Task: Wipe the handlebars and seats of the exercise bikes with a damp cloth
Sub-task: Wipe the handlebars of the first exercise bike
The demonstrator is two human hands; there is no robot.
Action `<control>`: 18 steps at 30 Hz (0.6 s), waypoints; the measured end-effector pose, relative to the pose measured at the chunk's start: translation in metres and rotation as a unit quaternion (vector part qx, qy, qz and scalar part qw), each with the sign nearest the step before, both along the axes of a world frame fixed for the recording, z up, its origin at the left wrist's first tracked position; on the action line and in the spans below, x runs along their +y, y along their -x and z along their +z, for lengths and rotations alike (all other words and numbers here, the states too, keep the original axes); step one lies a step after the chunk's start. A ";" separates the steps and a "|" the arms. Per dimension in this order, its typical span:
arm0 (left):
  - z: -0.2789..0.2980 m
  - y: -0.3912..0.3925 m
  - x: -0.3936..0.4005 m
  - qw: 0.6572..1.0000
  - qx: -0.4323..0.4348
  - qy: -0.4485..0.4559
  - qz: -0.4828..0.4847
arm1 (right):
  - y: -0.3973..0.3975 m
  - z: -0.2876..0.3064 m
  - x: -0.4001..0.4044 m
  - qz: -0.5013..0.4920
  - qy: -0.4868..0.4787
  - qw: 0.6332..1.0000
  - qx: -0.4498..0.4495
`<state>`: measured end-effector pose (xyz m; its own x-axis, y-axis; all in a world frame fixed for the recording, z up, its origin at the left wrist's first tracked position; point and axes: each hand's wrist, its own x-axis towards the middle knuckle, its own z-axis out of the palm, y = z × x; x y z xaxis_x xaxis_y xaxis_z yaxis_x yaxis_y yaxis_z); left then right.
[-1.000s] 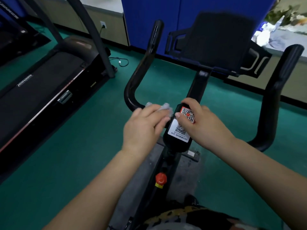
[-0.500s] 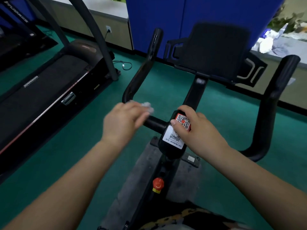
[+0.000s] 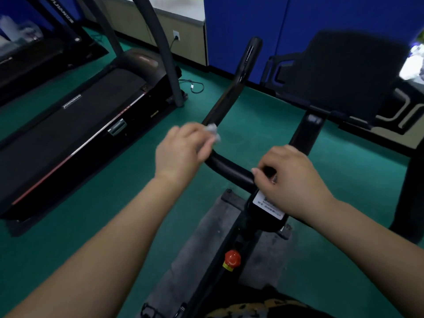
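Note:
A black exercise bike stands in front of me. Its left handlebar (image 3: 231,92) rises from a bend at centre frame. My left hand (image 3: 181,152) grips a small grey-white cloth (image 3: 213,131) and presses it against that bend. My right hand (image 3: 291,180) curls over the centre of the bar, just above the white QR-code label (image 3: 263,204) on the stem. The right handlebar (image 3: 410,191) runs along the right edge. The dark console (image 3: 339,74) sits above the stem. No seat is in view.
A black treadmill (image 3: 75,134) lies on the green floor to the left, with its grey upright (image 3: 160,49) and a power cable (image 3: 195,86) behind. A red knob (image 3: 232,259) sits low on the bike frame over a grey mat (image 3: 206,237). Blue wall panels (image 3: 263,24) stand behind.
My left hand has slid the cloth leftwards and up the bar, from beside the label to the bend. My right hand has shifted up over the label, hiding the red part.

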<state>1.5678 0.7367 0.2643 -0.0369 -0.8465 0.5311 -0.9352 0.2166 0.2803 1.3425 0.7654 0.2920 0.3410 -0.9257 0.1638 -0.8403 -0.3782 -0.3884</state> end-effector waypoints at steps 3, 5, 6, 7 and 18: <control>-0.001 0.001 0.000 0.997 0.070 -0.016 0.008 | 0.002 -0.002 0.004 -0.015 0.016 1.000 -0.014; -0.009 0.023 0.023 0.996 0.075 -0.022 -0.034 | 0.004 -0.004 0.007 -0.013 0.022 1.000 -0.015; -0.012 0.032 0.033 0.995 0.082 -0.024 -0.052 | 0.005 -0.005 0.008 -0.012 0.023 1.000 -0.011; -0.014 0.034 0.037 0.994 0.090 -0.028 -0.056 | 0.005 -0.006 0.008 -0.010 0.023 1.000 -0.010; 0.003 0.006 -0.016 0.967 0.234 -0.098 -0.005 | 0.003 -0.009 0.003 -0.016 0.025 0.999 -0.035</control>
<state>1.5615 0.7206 0.2675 0.1606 -0.9331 0.3216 -0.6946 0.1246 0.7085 1.3392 0.7685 0.2828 0.2977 -0.9259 0.2325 -0.8238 -0.3722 -0.4275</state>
